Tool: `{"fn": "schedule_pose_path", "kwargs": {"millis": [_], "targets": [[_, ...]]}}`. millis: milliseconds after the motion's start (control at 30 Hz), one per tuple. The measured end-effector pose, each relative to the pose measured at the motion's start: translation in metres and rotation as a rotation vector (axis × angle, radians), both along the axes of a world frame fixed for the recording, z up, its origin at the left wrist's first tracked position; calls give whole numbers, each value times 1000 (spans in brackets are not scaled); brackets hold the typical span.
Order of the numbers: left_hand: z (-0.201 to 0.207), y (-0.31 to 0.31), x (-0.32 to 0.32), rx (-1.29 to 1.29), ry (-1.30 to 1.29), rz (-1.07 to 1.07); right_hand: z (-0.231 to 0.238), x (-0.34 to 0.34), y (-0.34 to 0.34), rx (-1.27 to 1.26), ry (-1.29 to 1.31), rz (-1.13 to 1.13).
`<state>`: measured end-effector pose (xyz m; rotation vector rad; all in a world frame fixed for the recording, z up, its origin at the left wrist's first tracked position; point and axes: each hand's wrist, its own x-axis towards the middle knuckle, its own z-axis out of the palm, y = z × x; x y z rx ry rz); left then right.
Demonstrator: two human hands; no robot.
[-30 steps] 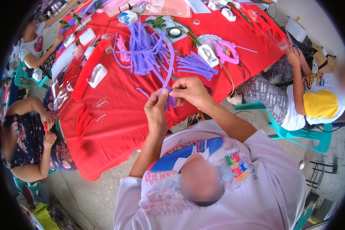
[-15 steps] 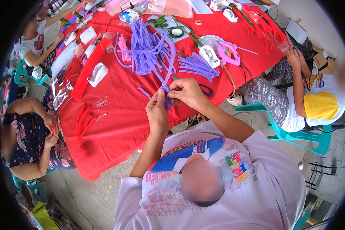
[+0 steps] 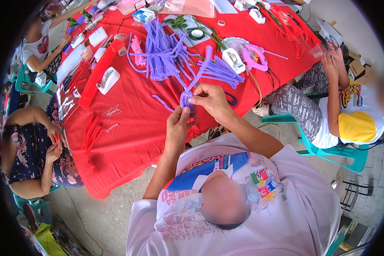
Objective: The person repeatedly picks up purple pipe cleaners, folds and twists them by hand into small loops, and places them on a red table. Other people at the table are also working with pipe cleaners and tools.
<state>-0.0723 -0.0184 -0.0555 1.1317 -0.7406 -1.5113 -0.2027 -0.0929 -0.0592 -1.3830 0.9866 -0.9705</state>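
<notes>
- Your left hand point(image 3: 178, 123) pinches the lower side of a small purple pipe-cleaner loop point(image 3: 186, 99), fingers pressed together on it, just above the near edge of the red tablecloth point(image 3: 136, 128).
- Your right hand point(image 3: 209, 99) pinches the loop's right side, thumb and fingertips closed on the wire; the loop's long tail runs up toward the pile of purple pipe cleaners point(image 3: 164, 53).
- If either pinch slackens, the springy wire would likely uncurl and the loop open out.
- The tail lies near the loose bundle point(image 3: 219, 70); pulling it toward you could snag those pieces and drag them along.
- You work at the table's edge, so a dropped loop could fall to the ground.
- The white tape dispenser point(image 3: 233, 59) sits near your right hand; a wide sweep might knock it.
</notes>
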Motion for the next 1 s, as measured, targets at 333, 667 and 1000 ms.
{"fn": "schedule_pose_path", "kwargs": {"millis": [333, 667, 1000], "targets": [[-1, 1, 1, 36, 26, -73, 20, -16, -11, 255, -155, 332], [10, -2, 8, 94, -43, -306, 26, -21, -6, 246, 46, 266], [11, -4, 14, 138, -21, -436, 19, -24, -8, 324, -101, 396]]}}
